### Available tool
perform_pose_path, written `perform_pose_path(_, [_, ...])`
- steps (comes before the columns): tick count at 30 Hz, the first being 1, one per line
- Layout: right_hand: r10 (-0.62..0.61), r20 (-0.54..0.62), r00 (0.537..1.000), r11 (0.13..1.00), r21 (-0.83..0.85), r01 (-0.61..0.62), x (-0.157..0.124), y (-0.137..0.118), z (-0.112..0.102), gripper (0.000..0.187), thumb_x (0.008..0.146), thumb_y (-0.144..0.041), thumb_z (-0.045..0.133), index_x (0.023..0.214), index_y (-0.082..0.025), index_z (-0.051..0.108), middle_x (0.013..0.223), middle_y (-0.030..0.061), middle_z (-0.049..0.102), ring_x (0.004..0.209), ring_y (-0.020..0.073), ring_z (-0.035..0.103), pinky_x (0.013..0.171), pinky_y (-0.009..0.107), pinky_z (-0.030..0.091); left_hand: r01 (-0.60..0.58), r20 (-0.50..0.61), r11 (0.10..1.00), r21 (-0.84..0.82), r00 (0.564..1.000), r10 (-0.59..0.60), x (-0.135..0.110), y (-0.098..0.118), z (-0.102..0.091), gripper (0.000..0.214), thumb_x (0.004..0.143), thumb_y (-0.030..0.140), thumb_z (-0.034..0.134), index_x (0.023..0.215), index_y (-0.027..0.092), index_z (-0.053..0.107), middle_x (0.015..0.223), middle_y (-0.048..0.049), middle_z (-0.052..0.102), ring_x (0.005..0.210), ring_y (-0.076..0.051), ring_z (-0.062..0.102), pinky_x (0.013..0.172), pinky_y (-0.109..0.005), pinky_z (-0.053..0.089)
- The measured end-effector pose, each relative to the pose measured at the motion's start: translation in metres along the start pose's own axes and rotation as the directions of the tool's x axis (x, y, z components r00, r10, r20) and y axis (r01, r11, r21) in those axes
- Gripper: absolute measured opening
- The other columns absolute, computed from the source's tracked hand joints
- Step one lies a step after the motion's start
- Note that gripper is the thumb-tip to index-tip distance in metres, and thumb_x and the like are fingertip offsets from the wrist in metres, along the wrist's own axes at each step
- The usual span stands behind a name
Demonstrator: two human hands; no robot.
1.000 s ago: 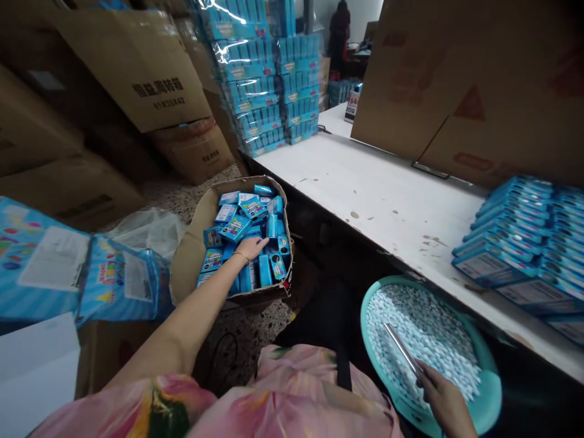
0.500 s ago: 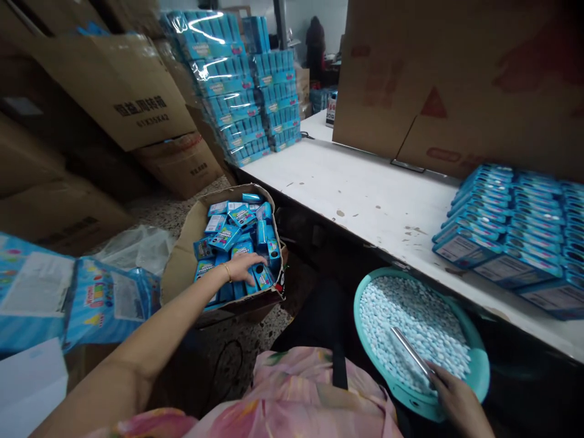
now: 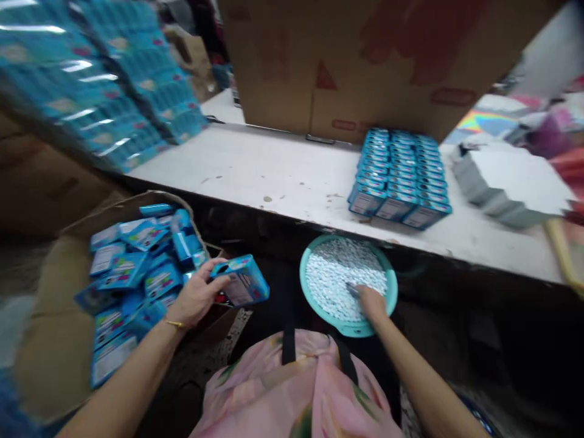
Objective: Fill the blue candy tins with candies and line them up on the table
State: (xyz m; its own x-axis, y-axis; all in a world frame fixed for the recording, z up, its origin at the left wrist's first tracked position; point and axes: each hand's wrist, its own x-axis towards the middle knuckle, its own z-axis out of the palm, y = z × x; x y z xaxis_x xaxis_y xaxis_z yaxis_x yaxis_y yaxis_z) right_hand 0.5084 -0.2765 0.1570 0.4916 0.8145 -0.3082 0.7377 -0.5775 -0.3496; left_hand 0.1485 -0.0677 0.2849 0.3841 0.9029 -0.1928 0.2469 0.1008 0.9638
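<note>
My left hand (image 3: 197,297) grips a small blue printed box (image 3: 241,281) by its end, just past the right edge of an open carton (image 3: 48,316). Many similar blue boxes (image 3: 125,271) lie jumbled in that carton. Over a turquoise plastic basin (image 3: 393,285), my right hand (image 3: 370,302) is closed round a narrow metal tool (image 3: 352,289). The tool's tip touches or dips into small white and pale blue pieces (image 3: 326,277) that fill the basin; its far end is hard to make out.
A white worktable (image 3: 283,176) runs across in front. Blue boxes stand in rows (image 3: 401,176) on it, beside stacked white card (image 3: 515,176). A large brown carton (image 3: 292,67) rises behind. Film-wrapped blue packs (image 3: 104,91) are stacked at left.
My left hand has lifted a blue box out of the carton and moved it right. The metal tool has gone down into the pieces. The view has turned right.
</note>
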Motion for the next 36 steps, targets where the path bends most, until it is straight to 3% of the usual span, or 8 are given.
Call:
perform_pose_path(3, [0.038, -0.038, 0.999, 0.996, 0.081, -0.035, 0.019, -0.016, 0.014, 0.035, 0.083, -0.018, 0.034, 0.105, -0.016, 0.061, 0.099, 0.0089, 0.064, 0.098, 0.018, 0.055, 0.079, 0.024, 0.037, 0.12, 0.228, 0.986, -0.113, 0.969, -0.092, -0.001, -0.022, 0.068, 0.041, 0.066, 0.033, 0.064, 0.101, 0.021, 0.048, 0.085, -0.0015, 0.059, 0.075, -0.016, 0.057, 0.069, -0.031, 0.048])
perform_pose_path(5, [0.06, -0.049, 0.997, 0.989, 0.139, -0.052, 0.026, -0.012, 0.02, 0.034, 0.084, -0.022, 0.036, 0.104, -0.017, 0.063, 0.1, 0.0078, 0.064, 0.098, 0.0178, 0.054, 0.08, 0.024, 0.037, 0.083, 0.312, 0.992, -0.099, 0.949, -0.048, 0.003, -0.031, 0.102, 0.039, 0.067, 0.031, 0.064, 0.101, 0.021, 0.048, 0.086, -0.0006, 0.057, 0.077, -0.015, 0.056, 0.074, -0.029, 0.047])
perform_pose_path(8, [0.063, -0.041, 0.997, 0.97, 0.239, -0.051, 0.03, -0.001, 0.023, 0.031, 0.082, -0.026, 0.041, 0.098, -0.015, 0.065, 0.095, 0.0068, 0.065, 0.092, 0.018, 0.057, 0.078, 0.025, 0.039, -0.039, 0.394, 0.999, -0.022, 0.918, 0.045, 0.018, -0.032, 0.134, 0.039, 0.066, 0.031, 0.065, 0.1, 0.02, 0.048, 0.086, 0.0001, 0.056, 0.077, -0.014, 0.054, 0.074, -0.028, 0.045])
perform_pose_path(13, [0.008, -0.038, 0.999, 0.919, 0.394, 0.008, 0.027, 0.011, 0.004, 0.03, 0.079, -0.024, 0.042, 0.094, -0.013, 0.065, 0.079, 0.0034, 0.066, 0.073, 0.0148, 0.058, 0.068, 0.024, 0.043, -0.201, 0.397, 0.977, 0.07, 0.904, 0.157, 0.045, -0.032, 0.157, 0.042, 0.063, 0.034, 0.066, 0.098, 0.018, 0.048, 0.083, 0.0008, 0.056, 0.076, -0.014, 0.054, 0.073, -0.028, 0.045])
perform_pose_path(20, [-0.141, -0.078, 0.987, 0.881, 0.445, 0.161, 0.001, 0.019, -0.076, 0.031, 0.078, -0.026, 0.044, 0.097, -0.014, 0.065, 0.073, 0.0016, 0.064, 0.067, 0.013, 0.055, 0.065, 0.023, 0.04, -0.373, 0.401, 0.908, 0.193, 0.874, 0.274, 0.056, -0.041, 0.198, 0.043, 0.064, 0.037, 0.066, 0.098, 0.018, 0.05, 0.084, 0.0003, 0.056, 0.077, -0.015, 0.053, 0.073, -0.027, 0.043])
perform_pose_path(25, [-0.244, 0.029, 0.969, 0.96, 0.15, 0.237, -0.009, -0.009, -0.124, 0.027, 0.08, -0.023, 0.043, 0.092, -0.02, 0.067, 0.08, 0.0013, 0.066, 0.077, 0.0143, 0.057, 0.067, 0.021, 0.037, -0.478, 0.449, 0.828, 0.293, 0.833, 0.322, 0.056, -0.037, 0.228, 0.039, 0.064, 0.035, 0.065, 0.097, 0.018, 0.051, 0.083, -0.0005, 0.055, 0.077, -0.015, 0.052, 0.072, -0.027, 0.042])
perform_pose_path(30, [-0.198, 0.096, 0.976, 0.935, -0.281, 0.217, -0.017, -0.05, -0.143, 0.028, 0.075, -0.012, 0.042, 0.086, -0.02, 0.066, 0.084, 0.0069, 0.065, 0.082, 0.0192, 0.058, 0.07, 0.026, 0.039, -0.522, 0.476, 0.78, 0.344, 0.813, 0.335, 0.052, -0.037, 0.241, 0.037, 0.064, 0.031, 0.065, 0.096, 0.019, 0.051, 0.084, -0.0015, 0.056, 0.079, -0.018, 0.052, 0.072, -0.029, 0.041])
perform_pose_path(36, [-0.219, 0.115, 0.969, 0.88, -0.406, 0.247, -0.024, -0.076, -0.155, 0.028, 0.077, -0.01, 0.039, 0.093, -0.013, 0.062, 0.089, 0.0119, 0.063, 0.084, 0.0217, 0.059, 0.073, 0.032, 0.041, -0.516, 0.471, 0.792, 0.326, 0.815, 0.336, 0.051, -0.041, 0.24, 0.033, 0.065, 0.028, 0.063, 0.094, 0.019, 0.051, 0.083, -0.0007, 0.056, 0.078, -0.017, 0.052, 0.071, -0.028, 0.04])
